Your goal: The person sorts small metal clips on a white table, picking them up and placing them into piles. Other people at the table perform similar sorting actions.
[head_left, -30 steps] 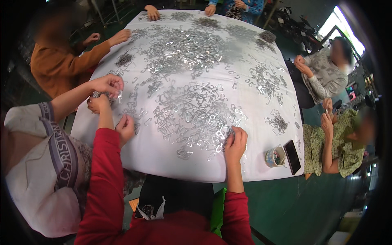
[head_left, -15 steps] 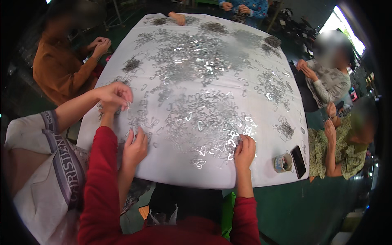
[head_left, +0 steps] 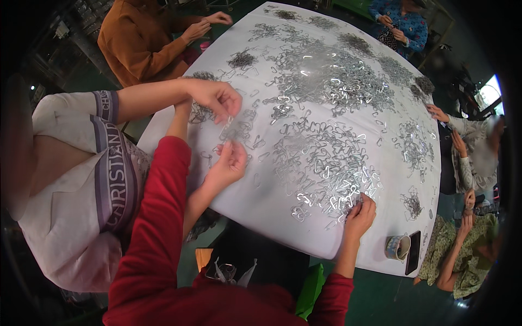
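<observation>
Bent metal wire hooks lie in a loose heap on the white-covered table. At the heap's near right edge, my right hand has its fingers curled and pressed together against several hooks; whether one is between them is too small to make out. My left hand shows only its wrist and lower part, reaching under a neighbour's forearm toward a pile of hooks; its fingers are hidden. The neighbour's two hands are close by, with a small blurred wire piece between them.
A patterned cup stands beside a black phone at the right edge. A larger hook heap covers the far side, with darker small piles around. Co-workers sit around the table. A green bag hangs near my lap.
The view has turned, so the table appears tilted and shifted right. The neighbour's lower hand has come up nearer the other one. My right hand stays at the heap's edge.
</observation>
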Action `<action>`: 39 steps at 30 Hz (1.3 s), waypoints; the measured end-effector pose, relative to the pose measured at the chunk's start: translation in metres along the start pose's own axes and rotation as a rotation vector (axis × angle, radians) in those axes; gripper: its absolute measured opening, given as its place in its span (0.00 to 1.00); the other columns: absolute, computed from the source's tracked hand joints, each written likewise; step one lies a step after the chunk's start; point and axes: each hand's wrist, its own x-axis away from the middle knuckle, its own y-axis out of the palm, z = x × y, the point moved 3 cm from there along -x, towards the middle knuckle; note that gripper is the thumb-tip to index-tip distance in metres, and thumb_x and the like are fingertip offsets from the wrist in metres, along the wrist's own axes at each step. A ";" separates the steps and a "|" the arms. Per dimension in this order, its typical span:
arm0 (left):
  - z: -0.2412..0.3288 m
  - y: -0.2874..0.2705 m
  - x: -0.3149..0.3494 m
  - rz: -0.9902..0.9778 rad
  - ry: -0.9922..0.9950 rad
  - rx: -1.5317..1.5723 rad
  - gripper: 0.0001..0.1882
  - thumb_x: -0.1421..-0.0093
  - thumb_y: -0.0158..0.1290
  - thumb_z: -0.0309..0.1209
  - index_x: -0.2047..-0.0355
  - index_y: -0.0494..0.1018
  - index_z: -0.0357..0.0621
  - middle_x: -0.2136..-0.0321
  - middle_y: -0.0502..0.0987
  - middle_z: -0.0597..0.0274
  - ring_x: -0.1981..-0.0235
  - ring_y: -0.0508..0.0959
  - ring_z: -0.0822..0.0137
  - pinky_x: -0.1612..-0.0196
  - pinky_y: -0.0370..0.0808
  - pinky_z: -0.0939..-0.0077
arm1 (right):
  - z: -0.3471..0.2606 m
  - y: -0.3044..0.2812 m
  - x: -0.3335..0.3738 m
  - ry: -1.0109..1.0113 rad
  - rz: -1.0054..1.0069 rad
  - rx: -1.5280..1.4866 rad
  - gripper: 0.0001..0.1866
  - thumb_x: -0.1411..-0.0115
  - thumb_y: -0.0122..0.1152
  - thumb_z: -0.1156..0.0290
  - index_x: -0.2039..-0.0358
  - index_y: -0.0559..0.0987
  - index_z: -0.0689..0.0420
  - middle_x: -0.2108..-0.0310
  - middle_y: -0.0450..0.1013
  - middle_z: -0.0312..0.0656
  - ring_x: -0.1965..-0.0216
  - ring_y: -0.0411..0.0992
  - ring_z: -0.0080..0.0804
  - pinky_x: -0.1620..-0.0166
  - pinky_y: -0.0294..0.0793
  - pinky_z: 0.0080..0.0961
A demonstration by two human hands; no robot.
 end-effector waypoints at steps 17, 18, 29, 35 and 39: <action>-0.008 -0.001 0.047 -0.468 0.339 -0.881 0.23 0.46 0.60 0.38 0.49 0.73 0.55 0.46 0.69 0.53 0.45 0.68 0.50 0.45 0.69 0.59 | 0.001 0.002 0.001 -0.009 -0.022 -0.009 0.19 0.49 0.55 0.81 0.55 0.75 0.56 0.57 0.71 0.44 0.53 0.69 0.45 0.50 0.65 0.38; -0.005 -0.003 0.041 -0.444 0.320 -0.822 0.22 0.46 0.60 0.37 0.49 0.73 0.55 0.48 0.70 0.52 0.46 0.70 0.50 0.45 0.70 0.59 | 0.001 0.002 0.001 -0.013 -0.027 -0.005 0.19 0.50 0.55 0.81 0.55 0.75 0.56 0.57 0.71 0.44 0.53 0.69 0.45 0.50 0.65 0.38; 0.018 -0.025 -0.027 -0.337 -0.370 0.235 0.12 0.44 0.57 0.25 0.60 0.77 0.32 0.65 0.80 0.57 0.66 0.79 0.66 0.61 0.76 0.75 | 0.003 0.004 0.002 -0.033 -0.011 -0.017 0.20 0.51 0.56 0.81 0.55 0.76 0.55 0.57 0.71 0.44 0.53 0.68 0.44 0.50 0.65 0.39; 0.030 -0.029 -0.021 -0.243 0.024 -0.271 0.16 0.46 0.58 0.31 0.59 0.78 0.35 0.67 0.81 0.53 0.67 0.80 0.62 0.61 0.76 0.69 | 0.006 0.004 0.003 -0.029 -0.006 -0.037 0.20 0.51 0.57 0.81 0.56 0.76 0.55 0.57 0.71 0.43 0.53 0.68 0.44 0.50 0.65 0.40; 0.016 -0.027 0.027 -0.355 0.171 -0.689 0.21 0.50 0.59 0.40 0.58 0.78 0.40 0.62 0.79 0.40 0.56 0.79 0.47 0.51 0.73 0.62 | 0.007 0.004 0.004 -0.007 -0.020 -0.028 0.19 0.52 0.57 0.82 0.57 0.76 0.54 0.57 0.71 0.42 0.53 0.68 0.43 0.49 0.65 0.39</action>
